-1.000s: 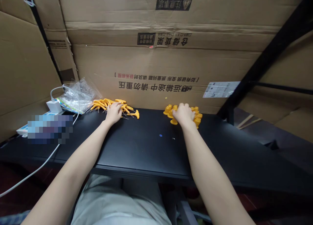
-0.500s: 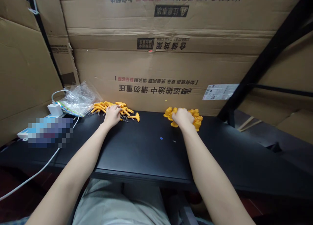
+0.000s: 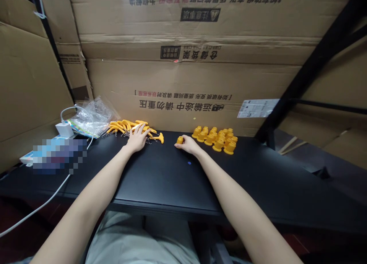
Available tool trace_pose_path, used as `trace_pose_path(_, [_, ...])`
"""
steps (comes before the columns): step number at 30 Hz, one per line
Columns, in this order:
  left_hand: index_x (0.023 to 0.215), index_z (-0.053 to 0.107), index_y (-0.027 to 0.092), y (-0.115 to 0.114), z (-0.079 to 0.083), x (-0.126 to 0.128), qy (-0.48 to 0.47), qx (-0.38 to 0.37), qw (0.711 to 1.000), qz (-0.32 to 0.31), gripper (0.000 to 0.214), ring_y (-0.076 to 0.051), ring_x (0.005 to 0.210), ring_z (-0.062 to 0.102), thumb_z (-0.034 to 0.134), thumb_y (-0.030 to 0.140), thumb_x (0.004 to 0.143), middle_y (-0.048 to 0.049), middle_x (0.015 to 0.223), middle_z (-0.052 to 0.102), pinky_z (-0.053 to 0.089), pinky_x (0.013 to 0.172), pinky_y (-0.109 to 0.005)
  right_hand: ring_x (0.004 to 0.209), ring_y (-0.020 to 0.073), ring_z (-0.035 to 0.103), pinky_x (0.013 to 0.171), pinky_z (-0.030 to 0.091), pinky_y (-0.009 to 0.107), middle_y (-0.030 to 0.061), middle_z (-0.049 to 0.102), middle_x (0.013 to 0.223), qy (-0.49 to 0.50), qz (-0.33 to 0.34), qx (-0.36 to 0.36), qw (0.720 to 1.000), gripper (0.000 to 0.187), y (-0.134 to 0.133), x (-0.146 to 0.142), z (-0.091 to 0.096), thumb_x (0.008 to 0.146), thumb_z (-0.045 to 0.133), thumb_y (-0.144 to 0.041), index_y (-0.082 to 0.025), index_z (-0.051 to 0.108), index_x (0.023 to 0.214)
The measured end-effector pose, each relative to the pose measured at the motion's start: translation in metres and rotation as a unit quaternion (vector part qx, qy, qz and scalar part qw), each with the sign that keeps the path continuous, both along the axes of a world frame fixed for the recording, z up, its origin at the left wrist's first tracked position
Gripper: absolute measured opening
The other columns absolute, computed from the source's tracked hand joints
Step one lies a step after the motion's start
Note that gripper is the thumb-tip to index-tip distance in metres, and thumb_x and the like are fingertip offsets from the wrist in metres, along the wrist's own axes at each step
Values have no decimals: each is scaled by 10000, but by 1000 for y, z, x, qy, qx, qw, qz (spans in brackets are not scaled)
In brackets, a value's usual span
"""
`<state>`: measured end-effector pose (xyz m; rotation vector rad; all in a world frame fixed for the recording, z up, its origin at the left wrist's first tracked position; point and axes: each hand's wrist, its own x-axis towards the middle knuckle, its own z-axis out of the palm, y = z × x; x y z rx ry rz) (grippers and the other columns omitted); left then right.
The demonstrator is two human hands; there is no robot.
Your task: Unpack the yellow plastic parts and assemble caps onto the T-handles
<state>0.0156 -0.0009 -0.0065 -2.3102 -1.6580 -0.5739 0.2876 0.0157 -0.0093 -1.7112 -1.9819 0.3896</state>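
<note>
My left hand (image 3: 137, 138) lies on a pile of long orange plastic pieces (image 3: 129, 126) with small metal springs, at the back of the black table (image 3: 160, 176). Its fingers are spread and reach into the pile's right end; whether they grip a piece is hidden. My right hand (image 3: 188, 145) is closed on one orange cap (image 3: 179, 140), held just above the table to the left of a cluster of several orange caps (image 3: 218, 136). A single orange piece (image 3: 159, 137) lies between the hands.
Cardboard sheets (image 3: 183, 65) wall the back and left. A clear plastic bag (image 3: 91, 114), a white charger (image 3: 64, 129) with its cable and a power strip sit at the left. A black metal frame bar (image 3: 309, 65) slants at the right. A small blue dot (image 3: 189, 163) marks the table.
My right hand has left the cluster of caps and moved left with one cap in its fingers. My left hand has stayed on the pile, its fingers now more spread.
</note>
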Motion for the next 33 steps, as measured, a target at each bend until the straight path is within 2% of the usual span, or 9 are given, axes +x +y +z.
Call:
trace_pose_path(2, [1412,433,267,4,-5,3,-3,-13,1000,14,487,-314,1429,210,353,267,932,-128,1558,255,238,1065,-628,792,170,620,678,460,254,42,662,864,-11,5,-1,1000,209,-1,-4,-4,756,687,-331,-164,591,834])
trace_pose_path(4, [1410,433,278,6,-8,4,-7,-24,999,24,484,-319,1416,236,339,272,935,-142,1549,268,245,1051,-638,905,211,620,742,464,293,78,666,966,-47,-3,11,999,217,-2,-8,-5,794,643,-373,-167,615,858])
trace_pose_path(8, [1317,535,270,7,-8,5,-5,-26,999,40,451,-316,1295,400,366,202,904,-155,1416,448,271,1037,-594,1129,292,547,877,437,407,125,630,1164,-120,-3,25,992,276,-6,-16,-8,865,550,-402,-187,626,1020])
trace_pose_path(12, [1248,584,242,6,-6,6,-4,-17,998,59,397,-322,1157,493,388,209,904,-167,1216,566,307,991,-556,1166,279,536,950,391,459,115,625,1202,-121,23,30,992,273,-8,-20,-10,891,506,-339,-211,583,1120])
trace_pose_path(16, [1106,641,208,7,-5,7,4,-6,998,57,308,-320,1105,528,397,260,925,-160,1134,598,325,954,-524,1157,244,553,1054,256,523,105,608,1259,-109,57,94,988,366,-10,-20,-8,839,530,-187,-219,502,1203])
trace_pose_path(18, [997,659,190,8,-4,8,2,-3,999,45,276,-304,1059,559,397,232,924,-149,1073,625,327,944,-500,1049,229,607,1055,244,520,87,666,1131,-101,72,112,986,363,-11,-20,-4,813,541,-165,-210,488,1169])
trace_pose_path(21, [911,654,171,7,-1,7,-3,7,999,32,261,-288,1007,587,395,203,920,-140,993,649,339,920,-465,922,224,636,994,310,474,53,698,948,-91,83,125,985,291,-14,-22,2,796,564,-194,-214,502,1080])
trace_pose_path(25, [912,638,167,2,6,7,-4,34,999,43,244,-274,1012,585,398,209,922,-136,1003,657,352,899,-427,941,237,632,912,348,429,71,694,1017,-110,80,136,981,237,-16,-22,8,789,554,-190,-215,535,1024])
trace_pose_path(33, [939,628,159,-5,14,7,-37,43,997,56,246,-286,1043,580,392,228,929,-143,1041,646,345,891,-409,1002,231,622,864,363,370,75,691,1087,-148,96,125,976,272,-21,-23,16,800,577,-225,-211,588,1071])
